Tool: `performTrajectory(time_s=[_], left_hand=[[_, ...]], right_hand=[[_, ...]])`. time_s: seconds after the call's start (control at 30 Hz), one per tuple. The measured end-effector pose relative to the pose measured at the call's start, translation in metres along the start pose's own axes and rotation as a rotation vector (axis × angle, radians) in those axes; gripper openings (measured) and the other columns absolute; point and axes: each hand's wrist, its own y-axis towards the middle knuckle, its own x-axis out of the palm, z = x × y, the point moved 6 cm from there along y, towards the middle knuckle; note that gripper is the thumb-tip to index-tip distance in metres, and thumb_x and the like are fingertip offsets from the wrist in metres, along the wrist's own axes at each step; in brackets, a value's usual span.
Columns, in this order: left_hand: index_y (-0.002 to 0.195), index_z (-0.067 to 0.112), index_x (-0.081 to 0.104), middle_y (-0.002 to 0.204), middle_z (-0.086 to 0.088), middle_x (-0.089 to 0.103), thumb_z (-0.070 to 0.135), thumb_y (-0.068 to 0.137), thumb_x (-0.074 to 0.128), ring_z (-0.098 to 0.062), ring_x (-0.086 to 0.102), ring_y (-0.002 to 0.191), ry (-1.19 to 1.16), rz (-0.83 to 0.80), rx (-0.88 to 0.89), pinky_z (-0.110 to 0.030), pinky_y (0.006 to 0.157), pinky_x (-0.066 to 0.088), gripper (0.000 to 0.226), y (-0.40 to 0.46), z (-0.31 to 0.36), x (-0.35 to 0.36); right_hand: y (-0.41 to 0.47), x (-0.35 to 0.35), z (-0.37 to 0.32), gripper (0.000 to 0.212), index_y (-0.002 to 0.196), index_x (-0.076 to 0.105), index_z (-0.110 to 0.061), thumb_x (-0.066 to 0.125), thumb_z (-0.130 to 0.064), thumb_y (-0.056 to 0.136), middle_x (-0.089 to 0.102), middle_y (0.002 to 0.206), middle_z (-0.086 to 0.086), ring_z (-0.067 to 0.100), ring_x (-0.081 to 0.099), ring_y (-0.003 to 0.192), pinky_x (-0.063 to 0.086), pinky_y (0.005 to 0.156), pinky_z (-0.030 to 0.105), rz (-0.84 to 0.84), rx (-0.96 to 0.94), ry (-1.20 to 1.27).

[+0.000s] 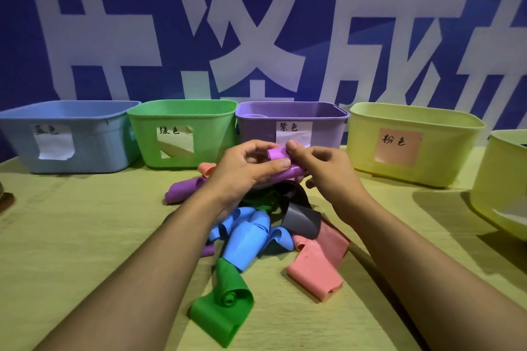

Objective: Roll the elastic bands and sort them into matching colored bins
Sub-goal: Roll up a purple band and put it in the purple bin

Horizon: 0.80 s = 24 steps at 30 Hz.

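Both hands hold a purple elastic band (278,154) just in front of the purple bin (328,134). My left hand (245,171) grips it from the left with thumb on top; my right hand (322,165) pinches its rolled end from the right. The band's loose part (182,189) trails down to the table on the left. Below the hands lies a pile of loose bands: blue (245,239), green (225,308), pink (316,265), black (302,216). A blue bin (94,148) and a green bin (211,122) stand to the left.
A yellow-green bin with a pink label (445,157) stands right of the purple bin, and another yellow-green bin (502,188) sits at the right edge. A yellow-green cloth (85,236) covers the table. A blue wall with white characters is behind the bins.
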Motion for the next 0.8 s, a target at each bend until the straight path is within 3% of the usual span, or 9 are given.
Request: performTrajectory(time_s=[0.2, 0.3, 0.37, 0.53, 0.8], left_hand=[[0.113, 0.002, 0.068, 0.102, -0.014, 0.078, 0.008, 0.083, 0.079, -0.021, 0.077, 0.086, -0.048, -0.023, -0.039, -0.022, 0.073, 0.059, 0.033, -0.0034, 0.0016, 0.0033], [0.115, 0.001, 0.071, 0.103, -0.018, 0.078, 0.032, 0.084, 0.075, -0.024, 0.076, 0.094, -0.03, -0.042, -0.06, -0.025, 0.077, 0.061, 0.044, -0.0051, 0.0032, 0.0056], [0.11, 0.0, 0.073, 0.098, -0.02, 0.078, 0.041, 0.091, 0.068, -0.025, 0.076, 0.088, -0.049, -0.007, -0.093, -0.025, 0.076, 0.062, 0.045, -0.005, 0.0036, 0.0043], [0.1, 0.0, 0.073, 0.09, -0.021, 0.078, 0.047, 0.095, 0.064, -0.026, 0.076, 0.079, -0.025, 0.083, -0.122, -0.024, 0.067, 0.063, 0.048, -0.0047, 0.0025, -0.0005], [0.096, -0.002, 0.075, 0.085, -0.022, 0.077, 0.043, 0.093, 0.069, -0.021, 0.073, 0.066, 0.005, 0.089, -0.124, -0.019, 0.058, 0.059, 0.045, -0.0018, -0.0011, -0.0037]], right_hand=[[0.0015, 0.0015, -0.0015, 0.034, 0.088, 0.077, -0.012, 0.066, -0.043, 0.096, 0.07, 0.068, 0.0, 0.006, 0.061, 0.064, 0.046, 0.057, 0.014, -0.043, -0.04, 0.029], [0.0013, 0.0036, -0.0017, 0.027, 0.097, 0.077, -0.009, 0.067, -0.034, 0.097, 0.072, 0.072, -0.004, 0.004, 0.062, 0.064, 0.046, 0.058, 0.014, -0.071, -0.059, 0.059], [0.0012, 0.0054, -0.0023, 0.023, 0.1, 0.076, -0.008, 0.067, -0.028, 0.097, 0.073, 0.074, -0.007, 0.001, 0.062, 0.064, 0.046, 0.058, 0.013, -0.086, -0.07, 0.08], [-0.0009, 0.0091, -0.0038, 0.011, 0.1, 0.074, -0.014, 0.069, -0.023, 0.096, 0.075, 0.079, -0.009, -0.003, 0.065, 0.07, 0.047, 0.061, 0.011, -0.129, -0.106, 0.087], [-0.0005, 0.0094, -0.0029, 0.018, 0.109, 0.073, -0.014, 0.069, -0.025, 0.096, 0.075, 0.089, -0.004, 0.001, 0.067, 0.078, 0.049, 0.066, 0.014, -0.144, -0.137, 0.031]])
